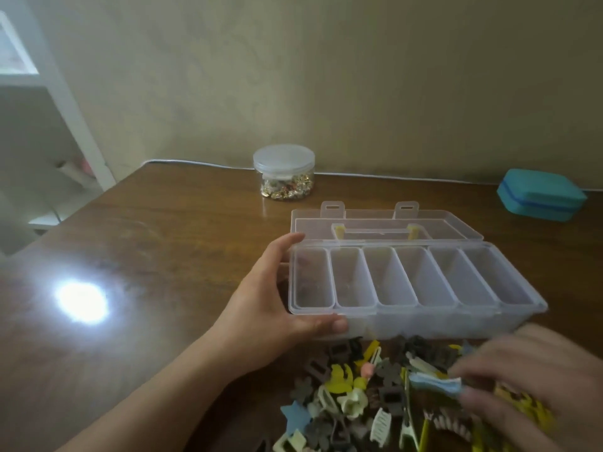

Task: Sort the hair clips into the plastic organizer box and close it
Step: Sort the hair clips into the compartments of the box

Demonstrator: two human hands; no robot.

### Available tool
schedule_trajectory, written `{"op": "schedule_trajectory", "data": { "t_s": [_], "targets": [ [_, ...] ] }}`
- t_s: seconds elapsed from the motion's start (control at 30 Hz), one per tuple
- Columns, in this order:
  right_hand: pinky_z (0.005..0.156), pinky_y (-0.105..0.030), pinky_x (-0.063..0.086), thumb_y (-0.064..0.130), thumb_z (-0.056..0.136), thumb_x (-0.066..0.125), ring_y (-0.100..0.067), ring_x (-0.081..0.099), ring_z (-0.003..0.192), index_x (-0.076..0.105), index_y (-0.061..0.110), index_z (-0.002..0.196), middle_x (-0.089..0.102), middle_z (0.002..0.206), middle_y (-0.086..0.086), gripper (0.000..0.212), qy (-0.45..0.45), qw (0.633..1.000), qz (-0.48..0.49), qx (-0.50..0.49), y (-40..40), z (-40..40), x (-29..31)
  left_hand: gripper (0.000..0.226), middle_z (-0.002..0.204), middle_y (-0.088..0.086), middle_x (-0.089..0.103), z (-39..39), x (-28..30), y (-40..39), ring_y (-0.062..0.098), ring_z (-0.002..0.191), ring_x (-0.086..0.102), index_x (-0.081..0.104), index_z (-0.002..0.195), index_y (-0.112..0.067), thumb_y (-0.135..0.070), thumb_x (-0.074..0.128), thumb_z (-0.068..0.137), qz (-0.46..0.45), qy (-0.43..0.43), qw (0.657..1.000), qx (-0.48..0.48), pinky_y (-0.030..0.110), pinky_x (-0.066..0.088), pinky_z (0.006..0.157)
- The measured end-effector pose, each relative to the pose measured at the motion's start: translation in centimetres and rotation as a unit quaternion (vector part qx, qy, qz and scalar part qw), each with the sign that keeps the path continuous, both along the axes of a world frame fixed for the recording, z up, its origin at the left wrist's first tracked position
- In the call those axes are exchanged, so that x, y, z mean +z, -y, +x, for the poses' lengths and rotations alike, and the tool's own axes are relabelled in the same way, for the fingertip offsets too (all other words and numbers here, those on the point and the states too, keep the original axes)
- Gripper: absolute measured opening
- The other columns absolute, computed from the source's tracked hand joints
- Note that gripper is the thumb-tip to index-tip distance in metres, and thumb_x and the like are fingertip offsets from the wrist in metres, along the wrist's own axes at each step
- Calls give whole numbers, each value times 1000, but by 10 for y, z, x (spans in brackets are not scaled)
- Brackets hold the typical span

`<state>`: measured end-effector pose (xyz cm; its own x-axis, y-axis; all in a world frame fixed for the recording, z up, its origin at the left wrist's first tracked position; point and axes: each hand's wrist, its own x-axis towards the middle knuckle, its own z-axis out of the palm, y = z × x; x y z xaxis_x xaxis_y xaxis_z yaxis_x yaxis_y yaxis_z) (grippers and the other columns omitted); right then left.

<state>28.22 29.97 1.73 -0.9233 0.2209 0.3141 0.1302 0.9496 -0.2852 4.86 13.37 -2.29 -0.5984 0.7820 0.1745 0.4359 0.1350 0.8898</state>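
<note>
I am holding the box by its left end with my left hand; its long axis is running left-right, lid lying open behind. My blurred right hand is pinching a blue clip above the clips crowding the table's near edge.

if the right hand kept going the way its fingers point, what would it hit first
The right hand points left over the clip pile, fingers pinching a light blue clip. It would probably meet more clips first; motion blur leaves its height unclear.

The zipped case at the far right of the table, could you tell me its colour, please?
Teal, with a darker blue zip band around the zipped case; the head view shows it.
</note>
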Motion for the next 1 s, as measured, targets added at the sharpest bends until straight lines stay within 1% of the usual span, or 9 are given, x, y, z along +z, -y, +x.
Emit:
{"op": "schedule_trajectory", "data": {
  "t_s": [0.17,0.27,0.43,0.6,0.7,0.77,0.87,0.93,1.0],
  "targets": [
    [70,-3,42,55,83,53,11,58,85,65,44,93,61,91,30,19,-112,993,-37,8,24,-13,37,108,127,-22,58,-3,2,1,-3,117,57,31,135,-57,-61,90,45,0,10,1000,-20,30,52,100],
    [67,-3,41,47,80,55,12,55,81,66,39,82,62,82,25,14,-124,992,-34,-13,37,-45,55,106,128,-22,56,-2,2,-1,-4,116,57,31,134,-55,-60,90,46,-3,13,1000,-24,29,52,99],
    [87,-31,46,47,88,54,-2,48,100,66,36,96,58,97,21,18,-33,996,39,-67,52,-106,47,103,128,-18,57,-1,5,-5,1,116,58,31,133,-50,-57,90,49,1,14,999,-47,32,53,97],
    [89,-22,39,49,88,51,2,39,102,67,37,95,50,98,22,21,19,999,28,-20,52,-112,37,102,129,-17,55,-5,2,-5,4,120,55,29,132,-49,-59,89,50,-5,1,999,-53,33,52,99],
    [81,-11,40,41,89,55,3,50,97,69,36,90,56,93,25,14,-12,1000,-1,11,45,-90,50,103,130,-19,53,-8,4,-3,2,119,55,28,132,-50,-60,89,49,-16,-9,999,-51,32,52,98],
    [68,-5,43,30,83,63,3,59,82,69,37,88,61,81,26,10,-16,1000,-4,21,36,-66,63,102,127,-21,54,-11,7,-1,-2,114,57,30,133,-48,-57,90,51,-27,-18,998,-53,29,54,95],
    [50,-1,38,29,81,74,8,59,63,70,45,84,63,77,32,17,68,997,0,34,23,-35,72,98,125,-20,55,-16,11,1,-1,111,60,33,133,-46,-56,90,53,-33,-35,997,-53,29,57,92],
    [53,-7,42,46,78,70,10,59,69,63,57,91,60,83,41,19,170,984,25,36,20,-28,64,98,127,-19,55,-16,11,1,2,112,60,33,132,-47,-60,88,52,-37,-42,997,-54,33,57,92],
    [66,-15,47,60,77,60,8,56,80,52,62,99,59,90,35,23,251,966,47,29,22,-28,55,98,127,-19,54,-13,11,1,1,111,60,32,132,-48,-62,87,52,-39,-39,997,-54,33,56,93]
  ]
}}
